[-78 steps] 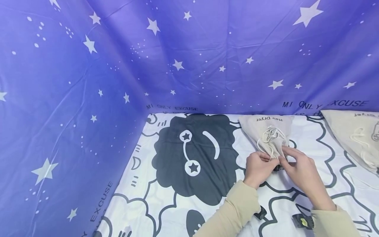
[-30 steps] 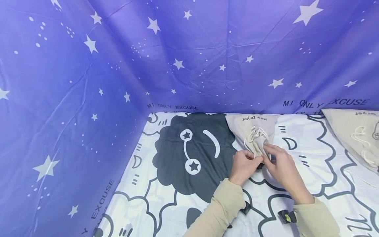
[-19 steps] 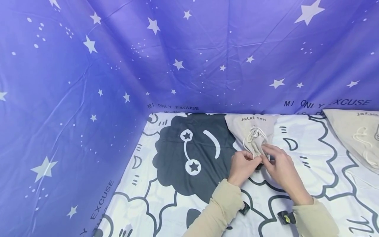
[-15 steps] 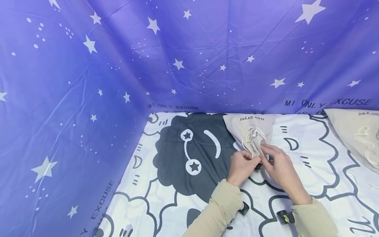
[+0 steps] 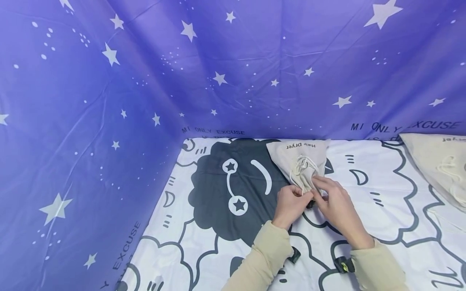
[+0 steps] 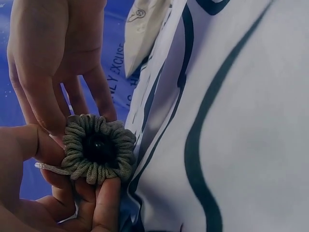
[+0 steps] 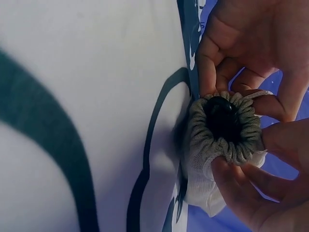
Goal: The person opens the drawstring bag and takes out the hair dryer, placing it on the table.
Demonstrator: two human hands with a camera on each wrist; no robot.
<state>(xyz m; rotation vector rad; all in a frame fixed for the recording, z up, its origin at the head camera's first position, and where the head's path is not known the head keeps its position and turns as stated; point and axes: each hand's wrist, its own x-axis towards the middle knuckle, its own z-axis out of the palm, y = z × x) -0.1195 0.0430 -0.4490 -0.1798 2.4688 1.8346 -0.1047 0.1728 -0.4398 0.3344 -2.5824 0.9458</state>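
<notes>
Between both hands (image 5: 292,202) (image 5: 336,205) sits the bag's (image 5: 299,154) mouth (image 7: 250,124); its body (image 5: 285,155) lies beyond.

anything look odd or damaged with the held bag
Nothing looks damaged. Slightly odd: the beige cloth drawstring bag is cinched but not fully closed, so a dark, glossy object shows through its mouth.

Two hands (image 5: 291,205), two drawstring bags (image 5: 293,158), two sleeves (image 5: 267,250), two black wrist pieces (image 5: 343,264), one white cloth (image 5: 382,222)

The head view is bright, the 2 wrist views dim, with soft shadow on the sheet (image 7: 120,48).
</notes>
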